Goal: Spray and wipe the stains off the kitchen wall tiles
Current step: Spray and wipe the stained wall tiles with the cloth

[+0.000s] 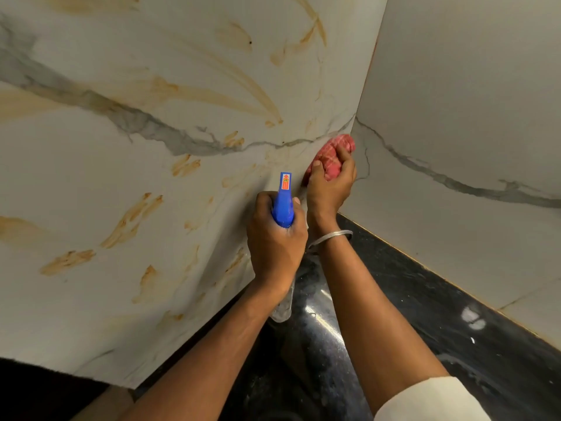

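My left hand (pixel 274 238) grips a spray bottle (pixel 283 205) with a blue trigger head and a clear body that hangs below my fist; its nozzle points at the marbled wall tile (pixel 127 183). Orange-brown stains (pixel 130 221) streak that tile in several places. My right hand (pixel 331 186) clutches a bunched red cloth (pixel 329 154) and presses it against the tile close to the corner, just right of the nozzle. A metal bangle (pixel 329 238) sits on my right wrist.
A second marbled tile wall (pixel 455 132) meets the stained one at a corner on the right. Below both runs a glossy black stone countertop (pixel 425 314) with pale specks and wet glints.
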